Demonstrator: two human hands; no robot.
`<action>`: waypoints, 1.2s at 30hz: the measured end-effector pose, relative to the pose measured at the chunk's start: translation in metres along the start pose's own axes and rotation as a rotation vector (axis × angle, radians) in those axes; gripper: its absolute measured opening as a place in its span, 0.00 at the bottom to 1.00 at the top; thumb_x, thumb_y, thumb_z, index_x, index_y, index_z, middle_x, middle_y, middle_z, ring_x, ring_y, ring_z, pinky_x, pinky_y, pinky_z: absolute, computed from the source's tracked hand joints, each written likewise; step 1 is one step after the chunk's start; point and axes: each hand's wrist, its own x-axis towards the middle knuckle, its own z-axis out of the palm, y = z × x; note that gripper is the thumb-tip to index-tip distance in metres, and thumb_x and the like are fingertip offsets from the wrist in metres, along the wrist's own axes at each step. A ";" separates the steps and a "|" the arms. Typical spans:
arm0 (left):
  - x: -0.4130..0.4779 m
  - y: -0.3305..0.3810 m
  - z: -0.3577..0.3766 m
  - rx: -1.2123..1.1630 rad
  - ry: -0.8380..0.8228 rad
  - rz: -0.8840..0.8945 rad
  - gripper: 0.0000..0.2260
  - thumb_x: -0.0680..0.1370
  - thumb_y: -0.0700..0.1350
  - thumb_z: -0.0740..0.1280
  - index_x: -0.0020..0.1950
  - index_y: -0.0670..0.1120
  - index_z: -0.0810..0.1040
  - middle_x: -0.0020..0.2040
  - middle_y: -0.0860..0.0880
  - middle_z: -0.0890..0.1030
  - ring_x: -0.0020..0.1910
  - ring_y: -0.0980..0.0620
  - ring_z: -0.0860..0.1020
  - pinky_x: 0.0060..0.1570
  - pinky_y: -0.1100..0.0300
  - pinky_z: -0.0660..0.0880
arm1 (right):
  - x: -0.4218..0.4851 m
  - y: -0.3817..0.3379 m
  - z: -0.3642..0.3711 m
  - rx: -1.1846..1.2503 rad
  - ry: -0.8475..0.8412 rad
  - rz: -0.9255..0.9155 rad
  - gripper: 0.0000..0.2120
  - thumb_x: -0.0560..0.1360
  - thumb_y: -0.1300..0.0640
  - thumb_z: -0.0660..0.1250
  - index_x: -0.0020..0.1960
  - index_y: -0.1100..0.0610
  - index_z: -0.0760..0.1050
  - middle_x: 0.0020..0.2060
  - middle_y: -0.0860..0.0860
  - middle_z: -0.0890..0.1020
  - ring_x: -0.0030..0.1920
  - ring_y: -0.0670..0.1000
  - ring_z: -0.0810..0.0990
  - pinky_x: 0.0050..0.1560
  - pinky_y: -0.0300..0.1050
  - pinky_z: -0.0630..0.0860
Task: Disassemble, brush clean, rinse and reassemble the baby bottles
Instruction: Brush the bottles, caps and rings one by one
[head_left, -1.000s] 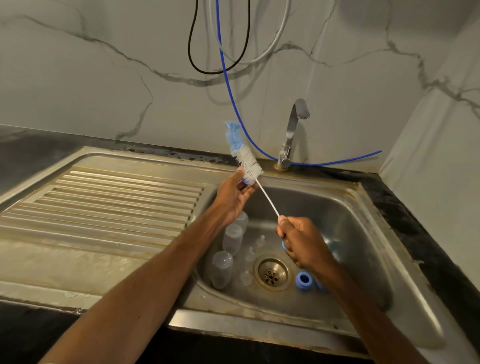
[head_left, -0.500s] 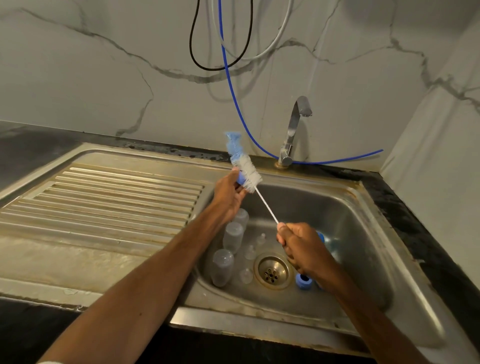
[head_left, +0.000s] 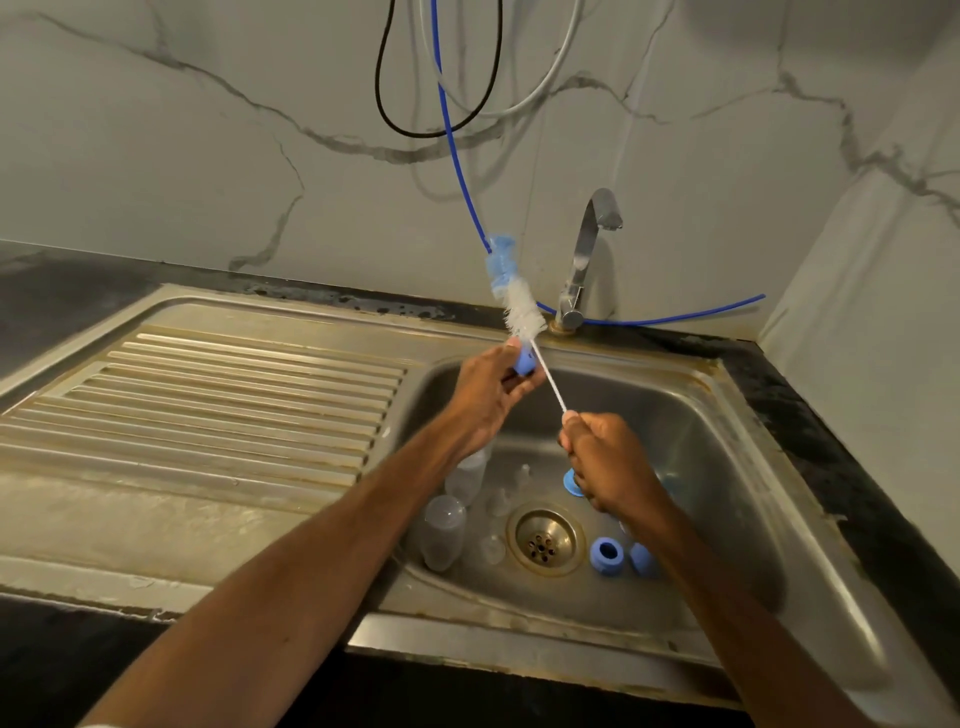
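Note:
My right hand (head_left: 605, 460) grips the thin white handle of a bottle brush (head_left: 517, 299), whose white bristles and blue sponge tip point up toward the wall. My left hand (head_left: 485, 392) pinches a small blue bottle ring (head_left: 523, 364) with the brush stem running through it, just below the bristles. Both hands hover over the steel sink (head_left: 727, 415). In the basin lie two clear bottles (head_left: 441, 532), clear teats (head_left: 492, 548) near the drain (head_left: 543, 540), and two more blue rings (head_left: 607, 556). A blue cap (head_left: 571, 480) peeks from under my right hand.
The tap (head_left: 587, 254) stands behind the basin, its spout not running. A ribbed draining board (head_left: 208, 410) stretches to the left. A blue hose (head_left: 457, 156) and dark and white cables hang on the marble wall. Dark countertop borders the sink on the right.
The brush has slid up through the blue ring, so more of the bristles stand above my left hand. My right hand followed slightly upward.

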 end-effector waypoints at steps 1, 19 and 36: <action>-0.001 0.001 0.001 -0.015 0.012 0.003 0.15 0.84 0.42 0.63 0.67 0.35 0.75 0.62 0.35 0.79 0.57 0.43 0.82 0.53 0.55 0.83 | -0.003 0.002 0.000 -0.007 -0.019 -0.008 0.22 0.84 0.52 0.57 0.32 0.53 0.71 0.19 0.45 0.68 0.23 0.45 0.65 0.30 0.43 0.60; -0.006 0.005 0.001 -0.115 0.018 -0.028 0.15 0.84 0.41 0.63 0.69 0.37 0.73 0.65 0.36 0.79 0.61 0.42 0.82 0.56 0.53 0.82 | -0.004 0.012 -0.008 -0.054 -0.001 -0.009 0.22 0.85 0.53 0.57 0.32 0.54 0.71 0.18 0.45 0.68 0.22 0.43 0.65 0.29 0.43 0.61; 0.010 0.000 -0.017 -0.201 0.028 -0.056 0.19 0.87 0.44 0.58 0.74 0.34 0.69 0.66 0.33 0.78 0.61 0.39 0.81 0.58 0.49 0.81 | -0.018 0.020 -0.012 -0.073 -0.086 0.064 0.21 0.84 0.51 0.57 0.33 0.54 0.70 0.21 0.46 0.67 0.19 0.41 0.63 0.20 0.32 0.58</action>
